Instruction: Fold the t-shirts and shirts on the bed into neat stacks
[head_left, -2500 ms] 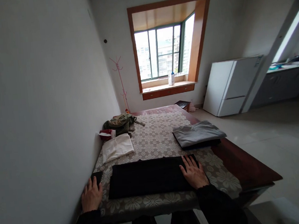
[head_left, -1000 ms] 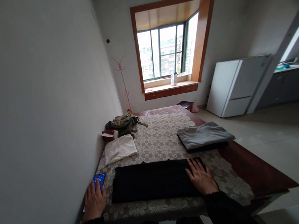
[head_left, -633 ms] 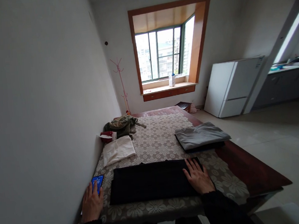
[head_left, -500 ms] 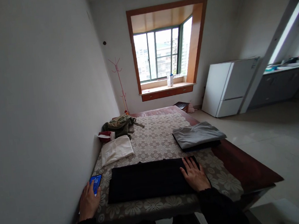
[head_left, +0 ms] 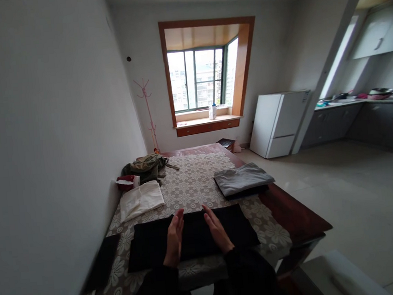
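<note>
A folded black garment [head_left: 146,244] lies flat across the near part of the table; its exact kind cannot be made out. Over its middle is my left hand [head_left: 175,235], fingers straight and held upright on edge, empty. My right hand [head_left: 217,229] faces it a short way to the right, also open and empty, its fingers stretched forward. Whether either hand touches the cloth is hard to tell. At the left edge, by the wall, rests a dark flat rectangle [head_left: 105,258], where the phone lay.
A patterned tablecloth [head_left: 189,185] covers much of the reddish wooden table [head_left: 296,212]. Folded white cloth [head_left: 142,200], a green backpack [head_left: 146,166] and a red tissue pack [head_left: 126,182] sit at left. Folded grey cloth [head_left: 243,178] lies on black cloth at right. A fridge [head_left: 272,124] stands beyond.
My left hand has left the lit phone and moved right over the black garment. My right hand has lifted from the garment's right end and moved left. The view has shifted right.
</note>
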`<state>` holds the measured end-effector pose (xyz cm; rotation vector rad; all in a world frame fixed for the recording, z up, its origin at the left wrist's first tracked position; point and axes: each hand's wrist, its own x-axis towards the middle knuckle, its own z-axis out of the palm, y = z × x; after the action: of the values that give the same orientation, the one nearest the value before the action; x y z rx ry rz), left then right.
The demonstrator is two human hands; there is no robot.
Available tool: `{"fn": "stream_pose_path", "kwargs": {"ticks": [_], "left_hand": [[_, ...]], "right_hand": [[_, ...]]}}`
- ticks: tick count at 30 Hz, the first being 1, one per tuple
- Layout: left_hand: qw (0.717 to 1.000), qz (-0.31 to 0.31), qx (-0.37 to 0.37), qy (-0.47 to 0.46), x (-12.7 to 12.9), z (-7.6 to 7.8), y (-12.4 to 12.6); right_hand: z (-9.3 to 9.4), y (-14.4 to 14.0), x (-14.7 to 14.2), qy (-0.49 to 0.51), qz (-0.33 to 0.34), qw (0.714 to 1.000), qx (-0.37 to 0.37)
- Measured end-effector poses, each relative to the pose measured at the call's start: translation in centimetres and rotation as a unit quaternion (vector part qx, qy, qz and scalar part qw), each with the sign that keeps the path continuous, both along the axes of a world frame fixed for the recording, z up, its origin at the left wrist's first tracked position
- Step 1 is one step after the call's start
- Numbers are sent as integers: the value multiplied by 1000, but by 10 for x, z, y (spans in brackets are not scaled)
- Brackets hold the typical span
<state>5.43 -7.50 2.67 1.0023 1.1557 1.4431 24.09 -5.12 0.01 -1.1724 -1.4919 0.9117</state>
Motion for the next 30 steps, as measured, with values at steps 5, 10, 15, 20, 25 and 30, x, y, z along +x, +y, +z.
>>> {"fn": "stream_pose_path", "kwargs": {"ticks": [5,10,15,20,25,30], "left_hand": [[998,27,-6,-59,42,-23,24],[993,29,-8,-110,39,-33,21],[974,26,-38,-220,38,-36,26],[931,40,-83,-353,15,-34,29],[900,48,-102,-422,-19,-29,25],[900,72,-97,-419,-61,-21,15]], "right_hand": [[-5,0,-76,209,20,976,-60],[-19,1,-72,212,27,976,-52],[-24,10,-57,445,42,879,-165],[-26,14,-42,568,47,788,-232],[-25,14,-13,592,43,768,-240],[-23,18,39,611,4,755,-240]]}}
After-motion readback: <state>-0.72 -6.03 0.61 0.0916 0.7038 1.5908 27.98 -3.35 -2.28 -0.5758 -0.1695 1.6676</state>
